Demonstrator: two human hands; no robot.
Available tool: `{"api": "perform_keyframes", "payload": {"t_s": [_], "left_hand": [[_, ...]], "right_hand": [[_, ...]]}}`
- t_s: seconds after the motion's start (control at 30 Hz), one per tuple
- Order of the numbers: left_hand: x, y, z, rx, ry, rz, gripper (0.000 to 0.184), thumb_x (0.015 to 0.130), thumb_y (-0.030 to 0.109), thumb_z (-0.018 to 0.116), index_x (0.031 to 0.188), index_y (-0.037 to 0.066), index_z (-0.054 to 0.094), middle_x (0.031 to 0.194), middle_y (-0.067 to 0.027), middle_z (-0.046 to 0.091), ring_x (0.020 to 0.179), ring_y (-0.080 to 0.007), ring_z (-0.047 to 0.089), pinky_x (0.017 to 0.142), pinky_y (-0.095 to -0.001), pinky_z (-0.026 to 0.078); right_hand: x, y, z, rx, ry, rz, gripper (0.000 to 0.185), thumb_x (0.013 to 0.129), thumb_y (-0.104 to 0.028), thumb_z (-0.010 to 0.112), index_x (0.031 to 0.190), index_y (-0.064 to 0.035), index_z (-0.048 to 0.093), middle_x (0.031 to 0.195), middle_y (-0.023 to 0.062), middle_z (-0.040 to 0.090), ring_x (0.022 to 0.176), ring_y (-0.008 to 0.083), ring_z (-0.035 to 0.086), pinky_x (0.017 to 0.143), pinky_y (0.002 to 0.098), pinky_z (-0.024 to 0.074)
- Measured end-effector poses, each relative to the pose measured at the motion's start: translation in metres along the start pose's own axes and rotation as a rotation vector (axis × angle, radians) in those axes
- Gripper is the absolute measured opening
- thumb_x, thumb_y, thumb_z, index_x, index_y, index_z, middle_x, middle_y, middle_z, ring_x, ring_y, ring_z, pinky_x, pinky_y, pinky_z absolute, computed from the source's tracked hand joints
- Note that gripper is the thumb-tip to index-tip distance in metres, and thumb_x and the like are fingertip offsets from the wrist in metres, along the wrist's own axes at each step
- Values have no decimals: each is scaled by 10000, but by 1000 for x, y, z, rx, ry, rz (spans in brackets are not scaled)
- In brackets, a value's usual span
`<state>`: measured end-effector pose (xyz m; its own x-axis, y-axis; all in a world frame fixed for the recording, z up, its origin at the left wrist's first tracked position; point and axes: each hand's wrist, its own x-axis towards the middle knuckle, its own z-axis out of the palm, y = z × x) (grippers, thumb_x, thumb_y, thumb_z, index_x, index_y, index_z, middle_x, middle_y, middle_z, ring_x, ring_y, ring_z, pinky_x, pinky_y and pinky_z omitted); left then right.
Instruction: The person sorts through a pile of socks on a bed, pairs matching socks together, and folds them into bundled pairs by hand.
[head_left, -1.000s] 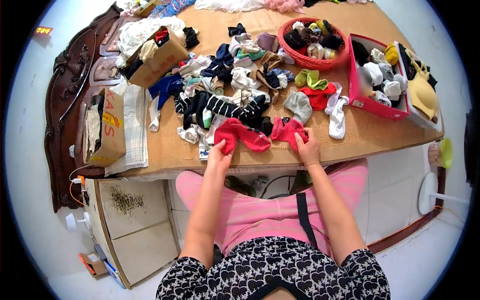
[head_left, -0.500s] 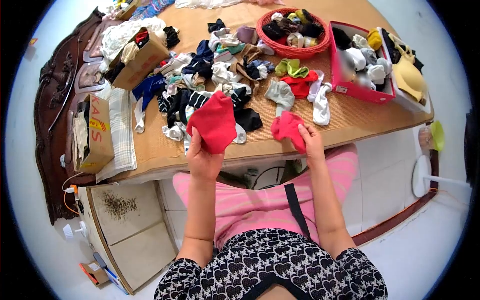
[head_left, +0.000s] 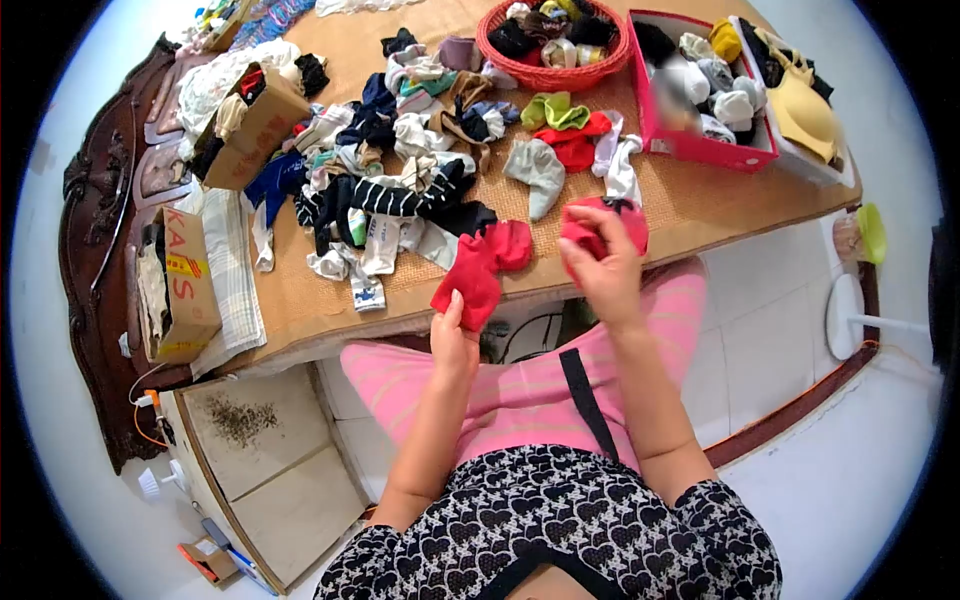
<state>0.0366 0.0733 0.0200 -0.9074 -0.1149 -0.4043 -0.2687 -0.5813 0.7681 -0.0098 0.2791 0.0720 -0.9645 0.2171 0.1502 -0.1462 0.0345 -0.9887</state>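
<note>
My left hand (head_left: 457,338) is closed on a red sock (head_left: 478,272), thumb on top, and the sock hangs over the table's front edge. To its right, my right hand (head_left: 612,280) pinches a second red sock (head_left: 635,228) with a dark patch at its upper edge; the curled fingers cover part of it. Just beyond the hands lie a pale grey sock (head_left: 537,178), a bright red garment (head_left: 574,142), a lime green sock (head_left: 555,112) and a white sock (head_left: 622,170). A heap of mixed socks (head_left: 400,135), one striped black and white (head_left: 395,200), spreads to the left.
Along the back right stand a red basket (head_left: 560,78) of rolled socks, a pink box (head_left: 710,152) of sock balls and a white box (head_left: 825,178) with a yellow bra (head_left: 803,112). Two cardboard boxes (head_left: 245,150) of clothes are at the left. A mat covers the tabletop (head_left: 690,205).
My left hand has moved right and lower with its red sock, which now hangs differently. My right hand has raised and bunched the other red sock. The whole view has shifted slightly.
</note>
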Motion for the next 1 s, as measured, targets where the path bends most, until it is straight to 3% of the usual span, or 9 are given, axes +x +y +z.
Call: {"api": "perform_keyframes", "payload": {"t_s": [0.1, 0.23, 0.3, 0.37, 0.43, 0.53, 0.7, 0.83, 1.0], "left_hand": [[-16, -6, -2, -79, 23, -89, 379, 949, 214, 447, 1280, 31, 419, 1272, -86, 507, 1148, -215, 511, 937, -380, 446], [-24, -21, -27, -193, 49, -148, 363, 978, 286, 305, 1221, 64, 458, 1218, -84, 520, 1141, -220, 497, 968, -386, 409], [-32, -14, -28, -246, 121, -148, 425, 959, 419, 311, 1151, 88, 494, 1140, -89, 544, 1094, -238, 512, 924, -377, 426], [-39, -2, -32, -319, 9, -202, 484, 952, 476, 315, 1178, 88, 495, 1154, -87, 552, 1079, -237, 526, 925, -380, 426], [-43, 2, -32, -351, 1, -189, 478, 939, 467, 362, 1185, 78, 491, 1163, -97, 551, 1086, -255, 525, 929, -411, 432], [-46, 9, -30, -337, 28, -237, 462, 918, 424, 451, 1203, 62, 480, 1191, -111, 543, 1099, -279, 523, 932, -467, 440], [-33, -14, -61, -98, 264, -329, 382, 903, 263, 544, 1216, 60, 463, 1183, -117, 556, 1090, -289, 534, 912, -497, 455], [-29, -23, -72, -153, 296, -366, 382, 919, 313, 512, 1229, 95, 461, 1189, -88, 559, 1087, -275, 535, 912, -481, 453], [-24, -40, -96, -210, 326, -328, 403, 921, 361, 490, 1240, 116, 457, 1198, -64, 561, 1089, -260, 534, 913, -464, 447]], "right_hand": [[-20, 16, 38, -42, -199, -51, 315, 748, -27, 636, 1057, -43, 580, 992, 67, 598, 926, 166, 573, 834, 295, 452], [-59, 17, 73, -168, -584, -271, 373, 684, -93, 680, 1040, -28, 590, 1022, 143, 599, 936, 303, 565, 830, 363, 468], [-76, 19, 81, -124, -591, -304, 387, 694, -129, 684, 1058, -33, 593, 1020, 123, 610, 968, 277, 560, 840, 364, 463], [-80, 23, 81, -87, -597, -301, 392, 716, -166, 668, 1070, -20, 588, 1017, 119, 623, 927, 281, 572, 836, 373, 456], [-80, 23, 75, -6, -663, -33, 334, 746, -177, 657, 1042, -29, 611, 984, 127, 635, 918, 275, 585, 822, 356, 467], [-83, 45, 70, 99, -360, 449, 192, 817, -185, 617, 895, -11, 639, 809, 133, 647, 721, 256, 633, 665, 339, 487], [-51, 61, 52, -643, 115, -77, 195, 750, -156, 681, 876, -30, 603, 852, 98, 526, 806, 262, 542, 727, 350, 451], [-49, 81, 50, -777, -40, -28, 207, 732, -163, 695, 857, -32, 595, 872, 99, 523, 841, 278, 528, 744, 364, 442], [-34, 59, 56, -294, -198, -9, 138, 756, -110, 655, 818, -33, 560, 788, 94, 538, 760, 286, 532, 698, 380, 440]]}}
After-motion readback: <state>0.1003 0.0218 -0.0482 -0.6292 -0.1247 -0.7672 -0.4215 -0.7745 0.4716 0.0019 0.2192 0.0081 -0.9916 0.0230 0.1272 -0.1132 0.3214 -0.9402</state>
